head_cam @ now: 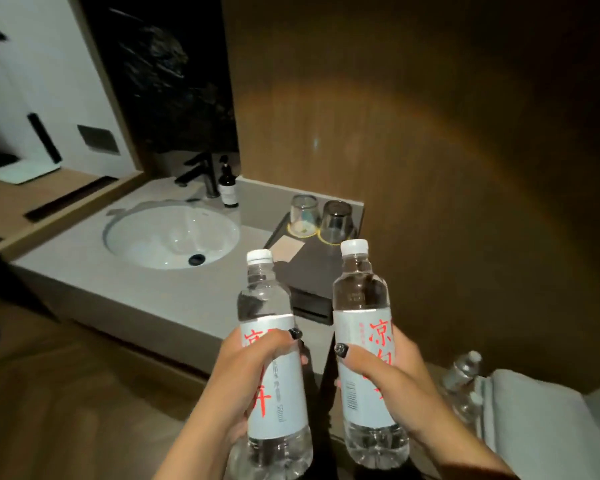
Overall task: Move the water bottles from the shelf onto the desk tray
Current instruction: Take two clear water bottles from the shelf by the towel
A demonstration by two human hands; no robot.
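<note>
- Left hand: fingers curled round the label of the left bottle, thumb laid across the front with its dark-painted nail at the label's upper edge; bottle gripped upright, tilted slightly left.
- Right hand: thumb pressed across the label of the right bottle, remaining fingers wrapped behind and mostly hidden; bottle likewise carried upright, just beside the left one but not touching it.
- Both bottles: clear ribbed plastic, full of water, white screw caps, smooth white paper labels printed with red characters; likely slippery only if wet, no moisture visible.
- Just beyond the fingertips, past the bottle caps: a dark flat tray with a low rim on the grey counter, two upturned glasses on yellow-edged coasters at its far end, a pale card beside them, bare dark surface nearer the hands.
- Further left of the left hand: round white glossy basin, black matte faucet, dark pump bottle.
- Down and right of the right hand: more clear bottles, blurred, beside folded pale cloth; their support not discernible.
- Progress judged: two bottles lifted and in transit, none yet set on the tray; setting down still to come, then apparently further trips for the remaining bottles.
</note>
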